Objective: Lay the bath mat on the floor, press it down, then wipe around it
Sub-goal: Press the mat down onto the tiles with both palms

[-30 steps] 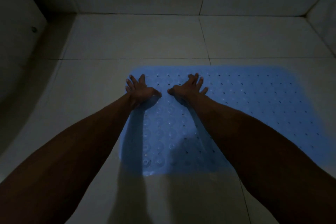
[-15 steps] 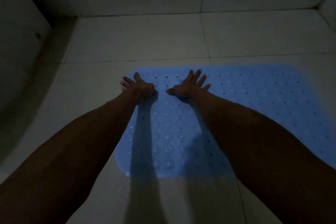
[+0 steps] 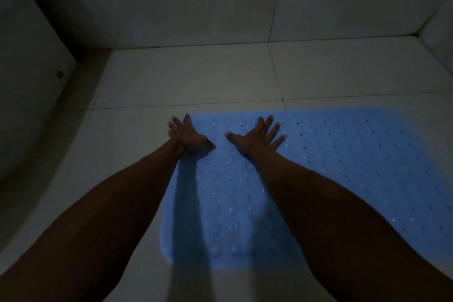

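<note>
Nearest the person, the rounded near-left corner of the pale blue, perforated rubber bath mat [image 3: 331,167] lies on the pale tiled floor [image 3: 183,76], below and between the two forearms. The mat appears flat, its rows of suction cups showing through as small rings.

Farther out, both hands rest spread and palm-down on the mat's far-left part, grasping nothing. The left hand [image 3: 187,133] sits on the far-left corner, its outer fingers seeming to reach past the edge onto the tile. The right hand [image 3: 257,136] lies just to its right, fully on the mat, fingers fanned.

The step appears to be pressing. It would go best with weight sent straight down through flat palms, worked patch by patch from this corner rightward, so the cups seat without the mat sliding or rucking.

The mat's long axis runs left to right, away from the hands toward the right. Its short side points away from the person, toward the far wall [image 3: 196,2].
</note>
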`<state>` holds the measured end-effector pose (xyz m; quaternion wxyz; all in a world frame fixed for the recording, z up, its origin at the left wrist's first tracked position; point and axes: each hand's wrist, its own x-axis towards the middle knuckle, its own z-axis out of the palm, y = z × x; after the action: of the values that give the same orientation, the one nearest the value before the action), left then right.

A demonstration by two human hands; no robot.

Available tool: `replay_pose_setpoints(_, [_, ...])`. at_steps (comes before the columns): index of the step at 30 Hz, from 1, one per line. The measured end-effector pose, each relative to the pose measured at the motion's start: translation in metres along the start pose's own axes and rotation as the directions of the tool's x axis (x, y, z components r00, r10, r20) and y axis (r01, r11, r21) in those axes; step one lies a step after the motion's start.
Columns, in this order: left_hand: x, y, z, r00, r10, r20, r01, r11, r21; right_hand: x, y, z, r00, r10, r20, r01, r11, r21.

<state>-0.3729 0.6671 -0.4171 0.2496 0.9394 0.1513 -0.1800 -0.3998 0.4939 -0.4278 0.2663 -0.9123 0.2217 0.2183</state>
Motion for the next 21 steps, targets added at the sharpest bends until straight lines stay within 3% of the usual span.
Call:
replay_pose_setpoints(4, [0.013,-0.008,-0.007,0.993,-0.028,0.115,0.039,0.995,-0.091,0.005,-0.018,-0.005,0.993,0.116,0.01,-0.116,0.993,0.023])
replay_pose_setpoints(9, [0.007,-0.002,0.006,0.999,-0.031,0.023,0.035,0.986,-0.161,0.038,-0.035,-0.017,0.953,0.295,0.073,-0.291,0.955,-0.059])
replay_pose_setpoints(16, [0.016,0.018,-0.019,0.969,-0.236,0.067,0.244,0.957,-0.157,0.009,-0.028,-0.028,0.985,0.175,-0.001,-0.175,0.983,-0.05])
replay_pose_setpoints(21, [0.021,0.008,-0.025,0.98,-0.16,0.119,0.171,0.981,-0.094,0.018,-0.022,-0.031,0.993,0.097,0.069,-0.094,0.995,-0.035])
